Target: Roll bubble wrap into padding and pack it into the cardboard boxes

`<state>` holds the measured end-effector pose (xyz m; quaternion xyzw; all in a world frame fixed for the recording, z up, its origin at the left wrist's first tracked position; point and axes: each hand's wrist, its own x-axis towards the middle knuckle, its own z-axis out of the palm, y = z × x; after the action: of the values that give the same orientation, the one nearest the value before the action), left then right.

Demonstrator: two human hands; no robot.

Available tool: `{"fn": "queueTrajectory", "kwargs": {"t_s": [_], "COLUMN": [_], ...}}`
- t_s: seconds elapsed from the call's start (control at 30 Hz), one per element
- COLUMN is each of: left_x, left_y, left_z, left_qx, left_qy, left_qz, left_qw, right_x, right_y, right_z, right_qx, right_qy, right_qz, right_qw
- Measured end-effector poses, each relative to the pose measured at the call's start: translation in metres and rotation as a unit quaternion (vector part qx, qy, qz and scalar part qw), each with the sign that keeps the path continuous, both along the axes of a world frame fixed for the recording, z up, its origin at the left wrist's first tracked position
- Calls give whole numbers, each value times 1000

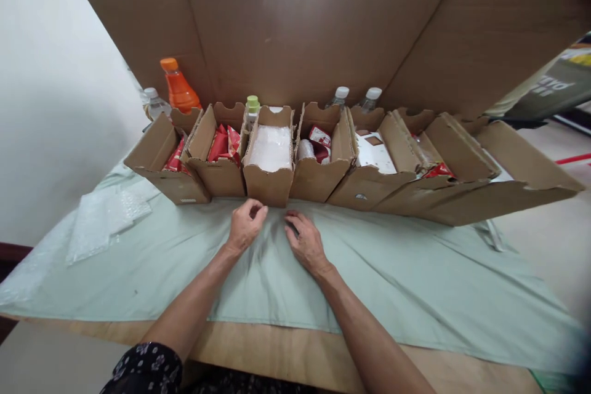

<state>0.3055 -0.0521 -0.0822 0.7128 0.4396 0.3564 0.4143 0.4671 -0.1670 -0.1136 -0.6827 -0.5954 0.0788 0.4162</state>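
Centre cardboard box (268, 189) stands upright on the cloth (392, 277) over the tabletop (277, 341), bubble wrap (271, 148) inside. Left hand (246, 225) and right hand (305, 240) rest just in front, fingers loosely curled, released, nothing seen in them. Looks like a pause; any next move likely calls for reaching over its front wall. Neighbouring boxes: red packets (218, 145) left, red-and-white packet (321, 136) right.

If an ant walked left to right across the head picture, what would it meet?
Bubble wrap → orange bottle → left hand → right hand → white thing with a brown diamond → grey thing with white letters.
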Motion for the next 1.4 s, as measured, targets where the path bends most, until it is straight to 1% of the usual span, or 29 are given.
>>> {"fn": "queueTrajectory", "kwargs": {"t_s": [0.07,0.13,0.27,0.33,0.4,0.53,0.63,0.7,0.77,0.8,0.87,0.93,1.0,1.07,1.1,1.17,1.23,1.3,1.37,1.4], "left_x": [7,12,13,10,8,12,19,18,8,-2,-31,-69,-108,-139,-150,-162,-162,-157,-153,-152], "left_y": [2,7,13,12,9,6,5,3,-1,-3,-5,-6,-5,-3,-2,1,5,8,11,11], "left_z": [-5,-13,-28,-32,-34,-32,-28,-24,-20,-18,-14,-12,-11,-10,-10,-10,-8,-6,-5,-5], "left_qx": [-17,-36,-76,-80,-65,-8,33,45,52,55,58,40,-18,-108,-153,-224,-264,-282,-288,-289], "left_qy": [-32,-55,-83,-77,-47,34,86,110,132,141,150,129,68,-28,-86,-197,-275,-309,-318,-319], "left_qz": [-51,-89,-178,-219,-242,-268,-281,-291,-314,-327,-338,-315,-263,-180,-129,-26,46,76,84,84], "left_qw": [998,994,978,969,967,963,955,949,939,933,927,939,962,977,976,954,923,905,900,899], "right_x": [1,1,2,3,3,4,5,5,6,6,7,7,7,5,3,-4,-16,-32,-47,-54], "right_y": [1,1,1,1,2,5,6,7,7,7,7,7,6,7,8,15,29,49,74,87], "right_z": [-2,-3,-6,-8,-9,-12,-12,-11,-10,-9,-7,-6,-5,-2,2,16,38,66,96,109], "right_qx": [4,8,16,19,21,23,23,23,23,23,23,24,24,23,21,16,22,40,49,42], "right_qy": [-2,-5,-9,-8,-5,3,8,10,13,15,22,30,41,52,58,67,89,113,107,91], "right_qz": [3,4,3,3,3,1,-1,-1,2,3,1,-4,-10,-16,-18,-17,4,40,71,80], "right_qw": [1000,1000,1000,1000,1000,1000,1000,1000,1000,1000,999,999,999,998,998,997,996,992,990,992]}}
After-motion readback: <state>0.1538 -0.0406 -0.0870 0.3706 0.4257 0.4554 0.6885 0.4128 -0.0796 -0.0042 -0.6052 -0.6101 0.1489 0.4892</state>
